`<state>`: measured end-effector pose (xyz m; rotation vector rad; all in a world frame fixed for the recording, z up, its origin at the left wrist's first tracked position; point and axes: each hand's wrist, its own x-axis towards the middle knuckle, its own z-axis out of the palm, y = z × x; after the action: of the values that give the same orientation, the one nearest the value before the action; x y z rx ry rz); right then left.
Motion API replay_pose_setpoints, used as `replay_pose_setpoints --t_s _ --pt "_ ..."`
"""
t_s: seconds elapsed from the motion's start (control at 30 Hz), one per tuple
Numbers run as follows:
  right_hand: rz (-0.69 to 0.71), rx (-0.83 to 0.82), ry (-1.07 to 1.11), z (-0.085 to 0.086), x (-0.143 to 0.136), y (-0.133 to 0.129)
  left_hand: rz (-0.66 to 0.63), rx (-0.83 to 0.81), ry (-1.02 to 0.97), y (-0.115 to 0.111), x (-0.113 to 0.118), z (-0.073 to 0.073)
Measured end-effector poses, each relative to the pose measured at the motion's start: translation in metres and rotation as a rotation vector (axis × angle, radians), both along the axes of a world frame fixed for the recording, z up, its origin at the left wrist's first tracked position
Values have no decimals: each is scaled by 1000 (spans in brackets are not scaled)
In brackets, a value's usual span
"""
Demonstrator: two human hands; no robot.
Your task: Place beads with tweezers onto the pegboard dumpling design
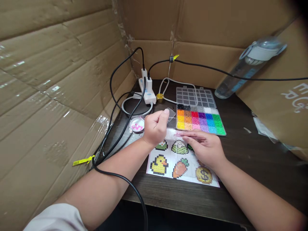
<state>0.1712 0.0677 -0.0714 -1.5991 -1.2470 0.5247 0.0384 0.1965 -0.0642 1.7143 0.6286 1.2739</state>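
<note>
My left hand is curled closed with the thumb on top, above the upper left of the pattern sheet; whatever its fingers hold is hidden. In my right hand are thin pink tweezers, their tips pointing left over a clear pegboard. The pattern sheet beneath shows a yellow duck, a carrot, a coin and a green-wrapped figure. A small white dish with pink and white beads stands left of my left hand. Behind my hands lies an open bead box with many colours in compartments.
A white power strip with plugs stands at the back left. Black cables loop over my left forearm. Beside the strip is a small yellow cup. A clear bottle leans at the back right. Cardboard walls surround the dark table.
</note>
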Motion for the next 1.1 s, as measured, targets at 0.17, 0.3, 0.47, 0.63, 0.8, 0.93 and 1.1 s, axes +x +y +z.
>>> replay_pose_setpoints --t_s 0.17,0.3,0.47,0.63,0.8,0.93,1.1 --pt "14 42 -13 0 -4 2 0 12 2 0 0 0" --pt "-15 36 15 4 -3 0 1 12 1 -1 0 0" --pt "-21 -8 74 5 -2 0 -3 16 -9 0 0 0" --pt "-51 7 92 4 -2 2 3 12 2 0 0 -1" --pt "-32 -10 86 4 -3 4 -2 11 -4 0 0 0" --pt "-35 -22 98 3 -3 4 -5 20 -8 0 0 0" --pt "-32 -19 91 2 -3 4 -1 26 -11 1 0 -1"
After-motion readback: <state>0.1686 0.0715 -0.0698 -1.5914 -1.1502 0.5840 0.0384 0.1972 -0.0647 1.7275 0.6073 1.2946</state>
